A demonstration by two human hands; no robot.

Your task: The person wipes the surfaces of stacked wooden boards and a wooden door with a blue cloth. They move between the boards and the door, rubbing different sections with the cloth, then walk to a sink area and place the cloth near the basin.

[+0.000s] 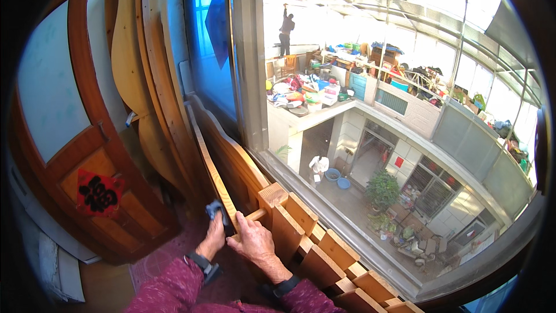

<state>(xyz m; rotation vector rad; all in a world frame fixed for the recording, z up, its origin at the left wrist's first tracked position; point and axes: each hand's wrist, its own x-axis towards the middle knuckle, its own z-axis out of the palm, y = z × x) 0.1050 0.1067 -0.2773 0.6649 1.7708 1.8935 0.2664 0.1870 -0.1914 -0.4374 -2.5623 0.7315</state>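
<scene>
My left hand (212, 237) holds a crumpled dark blue cloth (213, 209) against the left side of a long wooden board (212, 169). My right hand (253, 240) rests on the board's near end, thumb and fingers over its edge. That board stands on its narrow side and runs away towards the wall. Close to its right leans a curved wooden panel (234, 150). A round wooden peg (256, 214) shows between my right hand and a square wooden post (273, 193). Stacked wooden slats (323, 265) lie to the right of my right hand, along the window.
A wood-framed door (108, 156) with a red paper decoration stands left. Tall wooden boards (150, 74) lean by the wall. Beyond the window frame (252, 74) lies a courtyard, with one person (319, 165) below and another person (286, 30) on the upper level among piled goods.
</scene>
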